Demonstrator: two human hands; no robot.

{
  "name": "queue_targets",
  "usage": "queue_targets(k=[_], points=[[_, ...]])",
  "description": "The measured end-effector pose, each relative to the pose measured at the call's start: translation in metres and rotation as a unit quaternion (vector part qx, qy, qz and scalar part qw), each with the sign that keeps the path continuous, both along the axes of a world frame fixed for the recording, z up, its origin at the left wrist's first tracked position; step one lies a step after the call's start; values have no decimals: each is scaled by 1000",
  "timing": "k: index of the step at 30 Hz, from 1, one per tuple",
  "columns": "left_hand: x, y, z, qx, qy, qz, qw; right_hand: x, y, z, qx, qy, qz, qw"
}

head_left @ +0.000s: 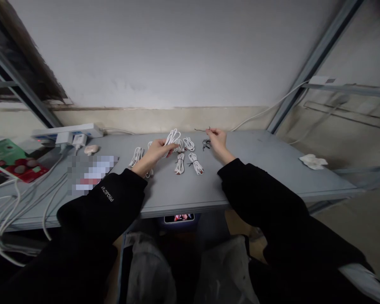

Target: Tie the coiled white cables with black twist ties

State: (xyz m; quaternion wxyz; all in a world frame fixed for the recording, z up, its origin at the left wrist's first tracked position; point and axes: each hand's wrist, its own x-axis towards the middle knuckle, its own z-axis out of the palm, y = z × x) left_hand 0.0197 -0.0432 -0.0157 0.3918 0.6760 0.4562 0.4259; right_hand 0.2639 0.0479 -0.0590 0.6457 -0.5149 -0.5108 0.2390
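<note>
My left hand [157,153] is closed around a coiled white cable [172,137], lifted a little above the table. Pinched in the fingertips of my right hand [218,142] is a thin black twist tie [201,129]. Several more black ties [206,144] lie in a small heap just left of that hand. Between my hands rest other coiled white cables; a front one [195,164] and its neighbour [179,164] have dark ties around their middles. Another coil [189,144] sits behind them. My left hand and wrist partly cover further coils [136,156].
A white power strip [88,131] with plugged-in chargers stands at the back left. Near it are a small pinkish case [90,149], a blurred-out phone [98,171], a green and red package [14,160] and loose white cords. Crumpled tissue [313,161] lies at the right. Metal posts flank the table.
</note>
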Motion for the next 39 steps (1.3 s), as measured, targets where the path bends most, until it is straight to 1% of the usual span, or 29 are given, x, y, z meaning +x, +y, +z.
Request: queue_targets(k=[3,6,8,10,13,15,17,20,22,23,25,28,34,36,39], points=[[-2,-3,4,10,126,86,988,2,1,-1,-30,-9,-38,999],[-3,-7,8,35,224,140,964,1,-1,-2,-60,-14,-53,997],[-3,-8,9,58,280,177,942,1,-2,-2,-80,-24,-61,995],[-3,-9,8,50,325,195,924,1,-3,-3,-101,-40,-65,992],[-2,-10,4,6,356,169,919,2,-3,-5,-140,-70,-68,985],[-1,-10,2,2,369,150,917,4,-4,-6,-168,-107,-84,976],[-1,-12,2,11,389,138,911,5,-7,-4,-193,-160,-114,961],[-1,-15,5,5,442,132,888,5,-11,-1,-226,-236,-150,933],[0,-17,7,-5,481,127,867,5,-13,1,-242,-269,-154,920],[0,-18,8,-6,493,121,861,4,-14,2,-248,-282,-153,914],[0,-18,7,1,498,103,861,3,-14,3,-257,-298,-155,906],[0,-17,4,14,486,90,869,2,-16,4,-262,-298,-166,903],[-1,-17,1,37,511,96,853,-1,-20,7,-270,-295,-164,902],[-1,-19,2,60,506,107,854,-3,-23,8,-272,-299,-165,900],[1,-22,4,110,490,140,853,-6,-25,8,-271,-301,-162,900]])
